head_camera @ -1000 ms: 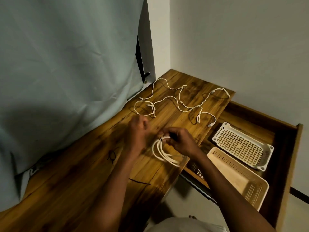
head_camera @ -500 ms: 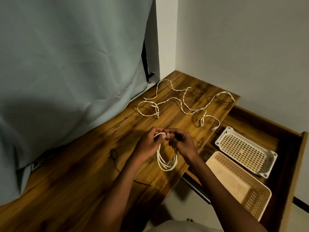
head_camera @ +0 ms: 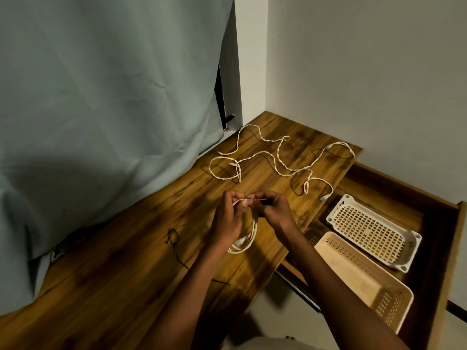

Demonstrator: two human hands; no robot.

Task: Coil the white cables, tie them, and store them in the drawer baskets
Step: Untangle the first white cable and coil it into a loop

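A coiled white cable [head_camera: 249, 238] hangs above the wooden desk [head_camera: 141, 261], held at its top by both hands. My left hand [head_camera: 228, 218] pinches the top of the coil. My right hand [head_camera: 274, 210] pinches a thin dark tie [head_camera: 260, 199] at the same spot, fingers curled. More white cables [head_camera: 273, 160] lie loose and tangled at the far end of the desk. In the open drawer [head_camera: 449, 248] to the right sit a white basket [head_camera: 374, 231] and a beige basket [head_camera: 353, 276], both with nothing visible inside.
A grey-green curtain [head_camera: 106, 109] hangs along the desk's left side. A thin dark tie [head_camera: 173, 236] lies on the desk left of my left arm. White walls meet at the far corner. The drawer's wooden front stands at the right edge.
The coil hung open between my hands; both hands have drawn together at its top, and it now hangs narrower under my left hand. The camera has shifted slightly.
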